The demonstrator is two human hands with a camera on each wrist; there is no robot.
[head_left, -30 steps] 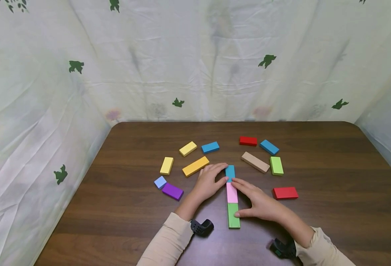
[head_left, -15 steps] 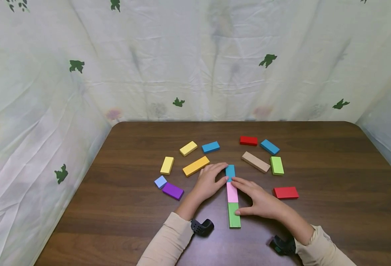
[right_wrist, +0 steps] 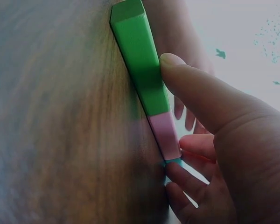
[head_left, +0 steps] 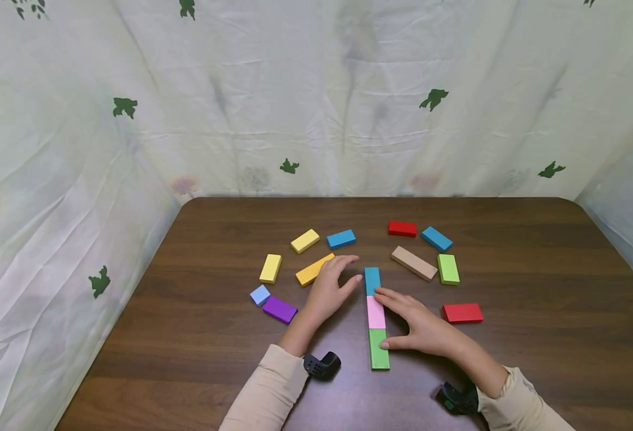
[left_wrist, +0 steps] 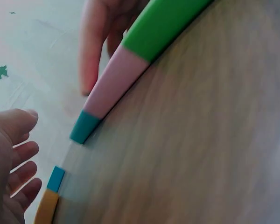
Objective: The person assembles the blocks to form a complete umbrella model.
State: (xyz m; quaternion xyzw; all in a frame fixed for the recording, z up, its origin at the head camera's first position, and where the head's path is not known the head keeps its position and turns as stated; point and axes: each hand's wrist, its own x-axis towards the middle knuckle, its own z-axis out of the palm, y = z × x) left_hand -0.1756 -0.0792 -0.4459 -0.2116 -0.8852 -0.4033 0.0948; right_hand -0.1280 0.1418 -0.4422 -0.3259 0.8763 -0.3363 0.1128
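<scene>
A straight row of wooden blocks stands mid-table: a blue block (head_left: pixel 372 280) at the far end, a pink block (head_left: pixel 376 312) in the middle and a green block (head_left: pixel 378 358) nearest the body. Their ends meet. My right hand (head_left: pixel 426 329) lies along the right side of the row, thumb touching the green block and fingertips at the pink and blue ones. In the right wrist view its fingers are spread, not wrapped round a block. My left hand (head_left: pixel 324 296) is left of the row, apart from it, holding nothing, and partly covers an orange block (head_left: pixel 311 273).
Loose blocks lie in an arc around: a purple block (head_left: pixel 280 310), a small light-blue block (head_left: pixel 259 295), yellow ones (head_left: pixel 270 269) and a blue one (head_left: pixel 341 239) on the left. On the right are a tan block (head_left: pixel 414 263), a light-green block (head_left: pixel 448 269) and a red block (head_left: pixel 462 312).
My left hand has let go of the blue block's left side and moved left toward the orange block. My right hand and the row have stayed in place.
</scene>
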